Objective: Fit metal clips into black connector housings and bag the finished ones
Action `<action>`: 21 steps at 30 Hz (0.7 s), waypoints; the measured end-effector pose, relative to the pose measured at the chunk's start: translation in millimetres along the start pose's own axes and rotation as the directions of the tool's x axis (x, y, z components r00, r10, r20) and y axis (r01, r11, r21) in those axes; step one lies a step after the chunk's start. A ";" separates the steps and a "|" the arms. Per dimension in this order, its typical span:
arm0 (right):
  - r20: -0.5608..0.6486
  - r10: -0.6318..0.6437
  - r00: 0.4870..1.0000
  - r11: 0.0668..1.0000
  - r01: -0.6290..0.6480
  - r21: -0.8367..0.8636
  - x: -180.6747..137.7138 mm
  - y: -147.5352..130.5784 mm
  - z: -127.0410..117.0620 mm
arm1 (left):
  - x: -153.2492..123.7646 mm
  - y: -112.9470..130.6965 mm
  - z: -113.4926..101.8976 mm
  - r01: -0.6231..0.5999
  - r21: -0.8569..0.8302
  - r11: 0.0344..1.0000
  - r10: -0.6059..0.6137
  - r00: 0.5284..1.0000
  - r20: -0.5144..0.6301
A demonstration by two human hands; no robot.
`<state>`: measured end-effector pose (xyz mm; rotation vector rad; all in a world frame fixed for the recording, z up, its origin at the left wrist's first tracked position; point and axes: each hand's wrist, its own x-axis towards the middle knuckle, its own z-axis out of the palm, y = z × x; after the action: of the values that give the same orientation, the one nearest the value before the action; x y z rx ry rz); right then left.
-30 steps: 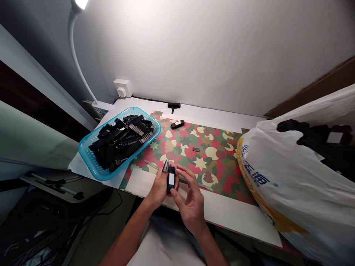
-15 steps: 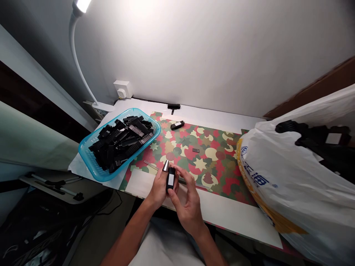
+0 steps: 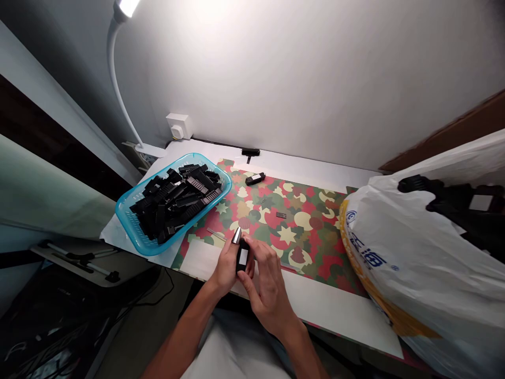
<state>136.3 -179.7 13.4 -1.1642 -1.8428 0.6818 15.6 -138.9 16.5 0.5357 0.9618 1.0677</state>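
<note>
Two hands over the near edge of the patterned mat [image 3: 303, 227]. The left hand [image 3: 224, 266], a metal cap [image 3: 236, 236] on one fingertip, grips a small black piece [image 3: 242, 257] from its left side; the right hand [image 3: 269, 287] closes thumb and fingers on the piece's right edge and lower end; both hands touch it. The piece's long axis points away from the person, with the white label facing up. A blue basket [image 3: 127, 223] of similar black parts overlaps the mat's left edge; a white bag [image 3: 414, 263] lies at the mat's right.
</note>
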 end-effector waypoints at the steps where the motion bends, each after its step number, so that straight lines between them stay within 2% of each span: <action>1: 0.016 -0.002 1.000 1.000 0.002 -0.010 -0.2 1.1 -1.6 | 0.6 -0.3 -0.8 0.005 0.010 1.000 -0.005 1.000 -0.003; 5: 0.051 0.017 0.999 0.999 -0.019 0.037 -1.9 7.0 -6.1 | 2.5 -1.4 -1.5 0.008 0.022 1.000 -0.008 1.000 -0.010; 8: 0.029 0.029 0.999 0.992 -0.032 0.120 -2.5 10.9 -6.4 | 2.9 -1.1 1.3 0.041 0.003 0.999 -0.041 0.999 0.010; 11: -0.045 0.025 0.999 0.987 -0.018 0.157 -2.4 12.9 -4.8 | 2.6 1.5 4.8 0.075 -0.021 0.997 -0.075 0.997 0.019; 15: -0.144 0.080 0.986 0.975 -0.047 0.215 -5.1 15.5 -3.8 | 3.5 7.5 7.6 0.032 -0.076 0.997 -0.031 0.999 0.007; 21: -0.325 0.218 0.920 0.949 -0.121 0.293 -7.6 21.5 -3.0 | 5.0 11.8 9.6 0.047 -0.060 0.997 -0.042 0.996 0.077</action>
<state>150.3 -177.4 -4.7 -1.1878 -1.3133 0.7388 18.9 -128.7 28.5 0.4978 0.8681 1.0270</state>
